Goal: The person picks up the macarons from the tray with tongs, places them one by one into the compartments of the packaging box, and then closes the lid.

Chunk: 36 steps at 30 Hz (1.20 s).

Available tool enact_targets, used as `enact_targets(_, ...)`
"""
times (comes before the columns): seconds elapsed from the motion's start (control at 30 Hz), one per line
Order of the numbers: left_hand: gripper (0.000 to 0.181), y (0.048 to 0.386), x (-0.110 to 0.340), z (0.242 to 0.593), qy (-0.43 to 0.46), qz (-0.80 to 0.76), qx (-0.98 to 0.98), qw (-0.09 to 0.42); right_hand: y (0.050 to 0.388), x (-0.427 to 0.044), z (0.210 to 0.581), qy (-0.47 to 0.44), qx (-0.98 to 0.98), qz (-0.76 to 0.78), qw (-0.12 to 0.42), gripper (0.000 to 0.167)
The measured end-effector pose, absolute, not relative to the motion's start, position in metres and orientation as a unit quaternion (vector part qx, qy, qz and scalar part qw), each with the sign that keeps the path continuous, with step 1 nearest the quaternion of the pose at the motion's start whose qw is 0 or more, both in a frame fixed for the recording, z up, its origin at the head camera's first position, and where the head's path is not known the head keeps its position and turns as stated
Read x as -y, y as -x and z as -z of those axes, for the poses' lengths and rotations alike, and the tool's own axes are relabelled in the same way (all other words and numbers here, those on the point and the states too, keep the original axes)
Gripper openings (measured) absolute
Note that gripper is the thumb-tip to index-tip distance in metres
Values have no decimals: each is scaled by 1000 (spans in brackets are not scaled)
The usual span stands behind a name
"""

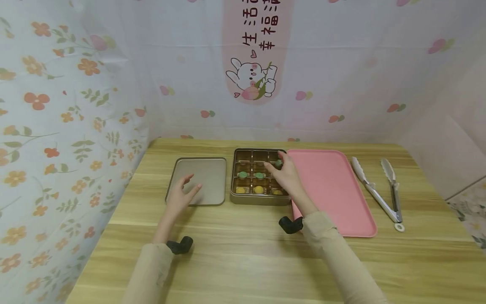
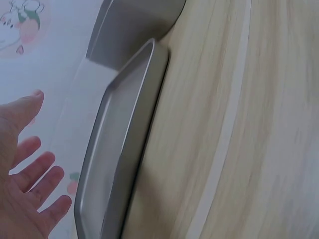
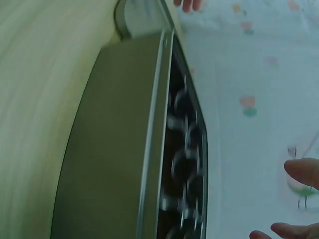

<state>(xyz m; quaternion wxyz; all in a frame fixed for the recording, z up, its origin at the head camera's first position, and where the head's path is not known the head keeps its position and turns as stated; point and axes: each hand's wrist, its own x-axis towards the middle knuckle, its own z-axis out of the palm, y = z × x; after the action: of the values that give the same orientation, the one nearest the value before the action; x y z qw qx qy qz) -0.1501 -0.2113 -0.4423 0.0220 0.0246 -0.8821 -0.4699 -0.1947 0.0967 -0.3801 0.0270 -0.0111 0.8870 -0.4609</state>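
Note:
A square metal tin (image 1: pixel 262 198) stands at the middle of the table, with a divided insert of small compartments. Yellow pieces (image 1: pixel 259 189) lie in its front row and green pieces (image 1: pixel 260 175) in the row behind. Over the tin's right side hovers my right hand (image 1: pixel 285 174), thumb and fingers spread apart with nothing between them. To the left lies the tin's shallow lid (image 1: pixel 206 181), rim upward. My left hand (image 1: pixel 180 197) is above the lid's left part, fingers loosely bent and holding nothing; in the left wrist view the hand (image 2: pixel 25 174) is apart from the lid (image 2: pixel 119 134).
A pink tray (image 1: pixel 330 185) lies right of the tin, partly behind my right forearm. Metal tongs (image 1: pixel 379 196) rest spread on the table beyond the tray. Patterned cloth (image 1: pixel 182 84) hangs along the table's back and left side.

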Motion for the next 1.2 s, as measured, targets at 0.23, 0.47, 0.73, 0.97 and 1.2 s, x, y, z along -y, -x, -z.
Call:
enact_targets(0.23,62,157,234,444,-23,468,882,41,195,-47,380,31,-879,475,24,71)
enact_targets(0.47,72,162,254,440,-54,461,885,15,192,1,383,51,-862,502,43,73)
enact_targets(0.73,79,168,273,442,-61,453,888,-42,196,39,395,30,-846,525,87,75)
enact_targets(0.97,83,175,282,445,-65,431,897,-73,198,65,413,-24,-835,535,123,84)
enact_targets(1.2,76,183,277,439,-59,386,913,-116,195,80,428,-62,-836,528,134,88)
